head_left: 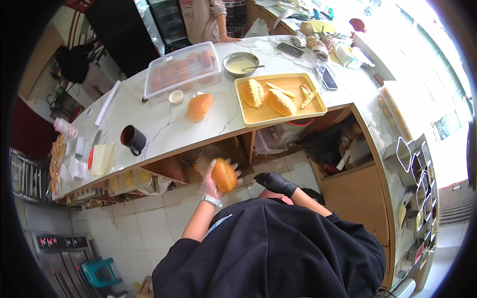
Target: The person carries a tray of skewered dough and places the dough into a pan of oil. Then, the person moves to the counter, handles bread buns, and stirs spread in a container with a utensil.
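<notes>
My left hand (pixel 210 185), in a clear plastic glove, holds a golden bread roll (pixel 224 175) in front of the counter's edge. A pale line runs along the roll's top. My right hand (pixel 276 184) wears a black glove and hangs close to my body, fingers stretched out to the left with nothing visible in them. Above it on the counter lies a yellow-rimmed tray (pixel 242 110) with cream-topped buns (pixel 281 102) and narrow pale pieces. Beside the tray stands a metal bowl (pixel 241 65) of pale cream with a utensil in it.
On the marble counter (pixel 169 119) are a lidded plastic box of buns (pixel 183 69), a wrapped bun (pixel 199 108), a small cup (pixel 176 97), a dark mug (pixel 133 139) and phones (pixel 329 79). Open shelves sit underneath. A person's hand (pixel 229 38) rests on the far edge.
</notes>
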Available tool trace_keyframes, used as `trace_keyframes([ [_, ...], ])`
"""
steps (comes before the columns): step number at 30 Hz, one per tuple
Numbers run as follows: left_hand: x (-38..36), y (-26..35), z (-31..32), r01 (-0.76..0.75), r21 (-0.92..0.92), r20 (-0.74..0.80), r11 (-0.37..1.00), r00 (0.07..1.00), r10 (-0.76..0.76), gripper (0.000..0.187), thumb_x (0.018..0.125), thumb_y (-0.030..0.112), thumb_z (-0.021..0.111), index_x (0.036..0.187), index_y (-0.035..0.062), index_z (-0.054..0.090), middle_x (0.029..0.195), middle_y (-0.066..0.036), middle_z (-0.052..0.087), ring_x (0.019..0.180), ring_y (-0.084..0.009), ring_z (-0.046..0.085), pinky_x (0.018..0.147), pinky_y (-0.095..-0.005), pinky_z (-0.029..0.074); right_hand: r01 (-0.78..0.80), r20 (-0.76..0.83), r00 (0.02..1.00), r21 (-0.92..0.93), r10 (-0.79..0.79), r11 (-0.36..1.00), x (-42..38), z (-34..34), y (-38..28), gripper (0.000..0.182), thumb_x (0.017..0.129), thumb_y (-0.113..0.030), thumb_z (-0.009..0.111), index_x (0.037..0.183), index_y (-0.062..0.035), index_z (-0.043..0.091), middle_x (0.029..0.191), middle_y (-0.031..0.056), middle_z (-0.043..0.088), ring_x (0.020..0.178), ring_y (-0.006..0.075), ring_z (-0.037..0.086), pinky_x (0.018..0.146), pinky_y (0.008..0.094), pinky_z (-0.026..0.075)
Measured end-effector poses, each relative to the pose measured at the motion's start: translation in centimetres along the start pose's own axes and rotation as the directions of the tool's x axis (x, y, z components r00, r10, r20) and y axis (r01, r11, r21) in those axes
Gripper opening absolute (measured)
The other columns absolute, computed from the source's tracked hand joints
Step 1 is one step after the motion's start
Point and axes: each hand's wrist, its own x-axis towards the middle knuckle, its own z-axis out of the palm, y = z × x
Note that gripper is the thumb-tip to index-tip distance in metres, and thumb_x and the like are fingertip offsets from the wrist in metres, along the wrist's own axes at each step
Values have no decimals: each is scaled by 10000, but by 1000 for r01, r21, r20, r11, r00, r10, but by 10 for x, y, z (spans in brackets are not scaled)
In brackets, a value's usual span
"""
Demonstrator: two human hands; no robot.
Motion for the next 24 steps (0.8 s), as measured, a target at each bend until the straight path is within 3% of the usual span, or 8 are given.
trace_keyframes([
  [1,4,2,18,-15,-18,104,1000,994,17,610,782,497,508,1197,70,377,1098,-168,491,934,-347,532,770,-524,448,19,-58,998,-13,-20,1000,7,-9,-23,229,823,-172,516,999,-50,595,931,150,615,866,306,580,740,356,460],
  [4,-10,4,68,-97,-3,166,995,981,96,554,825,438,485,1215,65,360,1111,-164,492,970,-325,524,817,-482,439,4,-237,972,-22,-9,1000,24,-43,-106,314,843,-189,519,1129,-59,518,999,170,593,867,280,588,742,352,462],
  [6,-20,0,82,-161,-71,167,984,971,171,493,854,388,465,1211,61,372,1125,-150,492,991,-298,522,853,-443,430,187,-444,895,315,-30,931,30,-42,-148,440,840,-225,523,1234,-65,412,1164,194,492,1010,306,518,854,379,408],
  [7,-24,-3,87,-234,-89,140,968,960,244,468,864,369,453,1206,57,381,1131,-139,493,1000,-281,520,865,-421,424,250,-452,877,138,-164,958,36,-40,-158,474,832,-248,524,1247,-65,389,1197,193,453,1054,320,471,885,395,374],
  [9,-36,-7,95,-375,-113,84,920,919,385,420,885,332,428,1195,50,400,1142,-118,494,1017,-247,516,891,-379,412,365,-403,812,-215,-423,906,47,-35,-174,544,817,-295,528,1274,-66,342,1263,191,374,1141,349,377,947,428,305],
  [10,-51,-6,105,-437,-40,85,898,894,439,412,891,334,415,1179,40,422,1140,-92,498,1039,-219,499,911,-353,395,376,-302,852,-215,-428,901,50,-29,-176,546,818,-325,516,1275,-73,354,1286,204,340,1198,385,284,1002,454,214],
  [14,-64,5,94,-582,42,53,812,813,580,452,887,369,415,1208,52,398,1144,-102,482,1057,-216,474,905,-374,396,431,-243,849,-192,-468,882,49,-5,-184,540,827,-358,492,1271,-75,370,1304,207,320,1201,404,281,1000,465,220],
  [24,-98,26,67,-575,-244,22,781,802,597,493,857,455,440,1183,90,386,1161,-204,477,1011,-350,506,854,-457,436,460,-102,870,-188,-483,868,20,37,-184,596,818,-346,540,1320,-131,302,1346,223,233,1229,404,236,997,476,216],
])
